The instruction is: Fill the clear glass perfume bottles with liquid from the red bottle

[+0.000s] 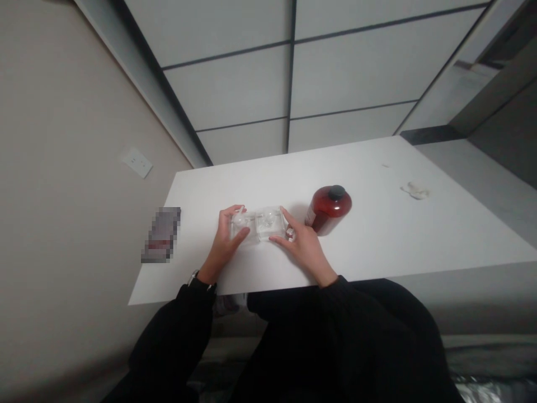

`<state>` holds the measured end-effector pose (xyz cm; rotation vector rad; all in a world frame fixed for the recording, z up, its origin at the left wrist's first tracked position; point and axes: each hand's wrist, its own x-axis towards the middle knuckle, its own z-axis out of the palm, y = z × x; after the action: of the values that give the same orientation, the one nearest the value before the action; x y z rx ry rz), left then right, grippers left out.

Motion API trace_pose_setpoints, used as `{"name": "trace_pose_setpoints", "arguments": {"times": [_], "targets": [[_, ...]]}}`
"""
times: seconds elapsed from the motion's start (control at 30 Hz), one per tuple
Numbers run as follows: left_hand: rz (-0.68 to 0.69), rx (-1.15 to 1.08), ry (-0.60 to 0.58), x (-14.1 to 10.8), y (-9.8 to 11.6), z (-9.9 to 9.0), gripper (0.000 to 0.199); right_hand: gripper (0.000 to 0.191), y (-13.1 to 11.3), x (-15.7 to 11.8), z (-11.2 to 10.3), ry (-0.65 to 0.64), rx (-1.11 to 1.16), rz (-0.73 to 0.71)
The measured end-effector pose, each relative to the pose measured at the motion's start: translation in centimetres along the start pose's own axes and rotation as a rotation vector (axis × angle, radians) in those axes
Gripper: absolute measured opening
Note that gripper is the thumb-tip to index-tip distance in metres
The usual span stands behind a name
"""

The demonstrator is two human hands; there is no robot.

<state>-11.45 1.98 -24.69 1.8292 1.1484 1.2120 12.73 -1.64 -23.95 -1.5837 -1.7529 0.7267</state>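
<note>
A clear plastic case (260,224) lies on the white table (377,235), its see-through sections side by side. My left hand (229,240) grips its left end, with the fingers curled over the top. My right hand (302,243) holds its right end, with the fingers spread across the edge. A small shiny clear piece (290,233) shows beside my right fingers, but I cannot tell what it is. Just beyond my right hand stands a dark red bottle (329,210) with a black cap, tilted in the wide view.
A pixelated flat object (161,235) lies at the table's left edge, and a crumpled white tissue (415,190) lies far right. A wall socket plate (137,163) sits on the beige wall (62,196) at left. Black sleeves (176,330) cover my arms.
</note>
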Motion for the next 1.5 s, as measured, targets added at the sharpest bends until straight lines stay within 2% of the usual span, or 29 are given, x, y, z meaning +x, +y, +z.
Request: {"name": "trace_pose_setpoints", "arguments": {"times": [0.23, 0.47, 0.77, 0.93, 1.03, 1.13, 1.3, 1.5], "targets": [[0.045, 0.072, -0.006, 0.2, 1.1, 0.1, 0.047, 0.081, 0.0, 0.1, -0.2, -0.031, 0.003, 0.006], [0.068, 0.112, 0.046, 0.4, 1.1, 0.2, 0.041, 0.081, 0.2, 0.1, -0.2, -0.044, 0.009, 0.006], [0.065, 0.125, 0.069, 0.5, 1.1, 0.5, 0.046, 0.084, 0.1, 0.3, -0.1, -0.051, 0.009, 0.001], [0.049, 0.143, 0.118, 0.4, 1.1, 0.5, 0.037, 0.086, 0.2, -2.5, -0.3, 0.029, 0.111, 0.01], [0.052, 0.144, 0.123, 0.5, 1.1, 0.6, 0.037, 0.064, 0.4, -5.4, -0.8, 0.04, 0.053, 0.061], [0.053, 0.136, 0.116, 0.5, 1.1, 0.6, 0.037, 0.054, 0.0, -6.9, -1.3, -0.014, -0.153, 0.088], [0.062, 0.132, 0.101, 0.5, 1.2, 0.5, 0.042, 0.056, -3.2, -6.6, -1.8, -0.231, -0.511, 0.069], [0.068, 0.126, 0.105, 0.7, 1.0, 0.6, 0.047, 0.058, -6.4, -7.1, -1.3, -0.394, -0.528, -0.003]]}}
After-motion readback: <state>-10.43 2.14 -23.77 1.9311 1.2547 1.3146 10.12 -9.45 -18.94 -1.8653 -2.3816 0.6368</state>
